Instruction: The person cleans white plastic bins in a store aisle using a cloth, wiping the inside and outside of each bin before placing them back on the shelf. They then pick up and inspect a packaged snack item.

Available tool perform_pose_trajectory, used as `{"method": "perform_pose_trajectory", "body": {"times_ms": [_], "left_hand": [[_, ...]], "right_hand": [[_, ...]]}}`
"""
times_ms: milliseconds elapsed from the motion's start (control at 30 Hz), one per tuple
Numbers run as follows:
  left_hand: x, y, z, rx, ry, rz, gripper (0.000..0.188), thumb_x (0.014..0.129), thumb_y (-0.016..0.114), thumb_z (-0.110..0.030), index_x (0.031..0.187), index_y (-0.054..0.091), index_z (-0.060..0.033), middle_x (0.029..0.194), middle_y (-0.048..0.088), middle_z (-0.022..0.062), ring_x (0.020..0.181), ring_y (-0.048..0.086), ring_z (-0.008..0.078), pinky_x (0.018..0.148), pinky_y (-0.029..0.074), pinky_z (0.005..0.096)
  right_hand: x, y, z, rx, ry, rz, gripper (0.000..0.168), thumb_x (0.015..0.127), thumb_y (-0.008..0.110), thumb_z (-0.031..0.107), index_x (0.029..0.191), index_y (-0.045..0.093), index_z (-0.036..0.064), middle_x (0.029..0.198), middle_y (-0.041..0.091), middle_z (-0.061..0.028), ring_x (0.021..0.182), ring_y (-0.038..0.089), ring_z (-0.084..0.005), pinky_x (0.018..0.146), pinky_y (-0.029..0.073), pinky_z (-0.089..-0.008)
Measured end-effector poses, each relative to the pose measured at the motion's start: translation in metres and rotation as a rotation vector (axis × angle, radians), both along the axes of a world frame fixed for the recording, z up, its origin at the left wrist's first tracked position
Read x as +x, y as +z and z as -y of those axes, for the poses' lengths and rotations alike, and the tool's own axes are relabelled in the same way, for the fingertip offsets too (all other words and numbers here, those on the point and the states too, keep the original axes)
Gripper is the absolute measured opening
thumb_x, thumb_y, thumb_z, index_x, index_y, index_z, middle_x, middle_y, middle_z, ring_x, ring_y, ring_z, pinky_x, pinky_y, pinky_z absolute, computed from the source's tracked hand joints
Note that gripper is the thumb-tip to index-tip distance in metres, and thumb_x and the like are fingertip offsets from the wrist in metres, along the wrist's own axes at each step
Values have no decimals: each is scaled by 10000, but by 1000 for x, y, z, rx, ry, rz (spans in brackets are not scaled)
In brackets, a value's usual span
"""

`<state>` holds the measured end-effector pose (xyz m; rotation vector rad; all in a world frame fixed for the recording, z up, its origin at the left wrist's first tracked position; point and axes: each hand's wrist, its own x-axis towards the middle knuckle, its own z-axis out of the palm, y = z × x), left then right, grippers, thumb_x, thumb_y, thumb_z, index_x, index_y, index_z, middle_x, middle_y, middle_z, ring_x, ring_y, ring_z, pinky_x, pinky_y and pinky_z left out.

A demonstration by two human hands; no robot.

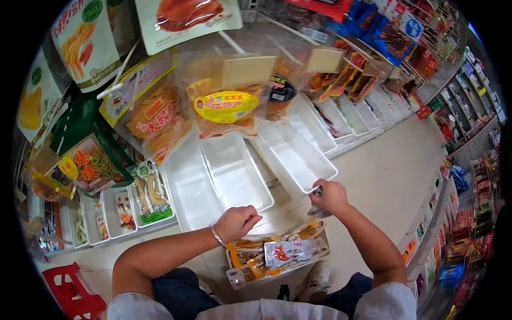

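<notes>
My right hand (333,197) grips the front corner of a bare white plastic bin (296,160), which sticks out from the row at an angle. A greyish, cloth-like thing (319,210) hangs below those fingers. With a silver bangle (217,237) at its wrist, my left hand (239,222) is curled closed in front of another white bin (240,176) that has nothing in it; I see nothing in its fingers. Between my feet, a white bin (276,274) full of packaged snacks stands on the floor, a silver packet (288,253) lying on top.
Large snack bags, one with a yellow label (226,106), hang from rack hooks above the bins. To the left, a bin of vacuum-packed food (152,194) stands in the row. A red plastic stool (74,294) is at lower left. Stocked shelves (460,240) line the right side.
</notes>
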<state>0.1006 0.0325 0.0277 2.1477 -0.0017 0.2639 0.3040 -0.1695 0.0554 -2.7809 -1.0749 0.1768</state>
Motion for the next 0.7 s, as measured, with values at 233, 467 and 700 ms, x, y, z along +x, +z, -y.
{"method": "perform_pose_trajectory", "body": {"times_ms": [233,467,700], "left_hand": [[58,26,56,-583,72,-604,605,840,297,-550,878,532,7,651,579,169,569,520,219,625,420,328],[122,44,176,-1398,-74,-1008,873,751,214,-711,1328,184,-57,1293,316,192,1163,345,322,990,185,455],[135,1,250,-1831,-57,-395,545,804,503,-379,1228,335,-81,1223,409,108,1114,401,238,956,300,414]], "right_hand": [[-16,92,96,-3,121,-41,311,609,649,326,828,599,113,615,586,-106,599,574,-284,563,466,-370],[-12,132,202,-97,460,169,227,610,639,241,784,558,122,635,565,-41,637,565,-212,520,455,-337],[0,123,289,22,485,336,340,535,687,173,837,537,138,693,552,-31,697,555,-201,598,452,-343]]}}
